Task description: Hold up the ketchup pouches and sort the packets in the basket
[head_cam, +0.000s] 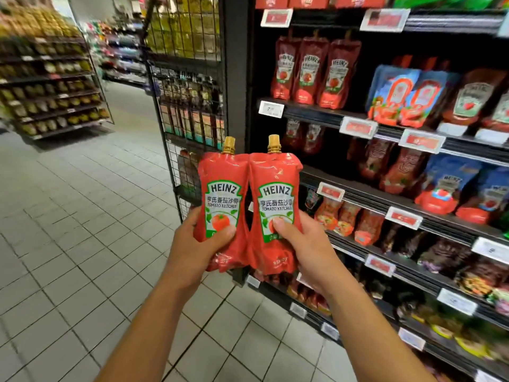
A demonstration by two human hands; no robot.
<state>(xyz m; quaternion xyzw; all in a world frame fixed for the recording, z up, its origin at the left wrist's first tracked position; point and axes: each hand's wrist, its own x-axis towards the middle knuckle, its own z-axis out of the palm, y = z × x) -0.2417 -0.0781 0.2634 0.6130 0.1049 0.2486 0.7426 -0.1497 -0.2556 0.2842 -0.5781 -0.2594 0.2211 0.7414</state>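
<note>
Two red ketchup pouches held up side by side in a shop aisle, one in each hand.

The left hand [197,241] grips the lower half of the left pouch [223,188], thumb curled across the tomato on its label and fingers wrapped behind; the right hand [300,244] holds the right pouch [275,188] the same way, thumb pressed on the label front. Both pouches stand upright with their gold caps on top, their inner edges touching, held in the air over the tiled floor [82,216] just in front of the near end of the shelves [366,197]. More red pouches [311,70] of the same brand stand in a row on an upper shelf, near its left end. A wire rack [190,106] of bottles stands against the shelf's end, behind the left pouch.
</note>
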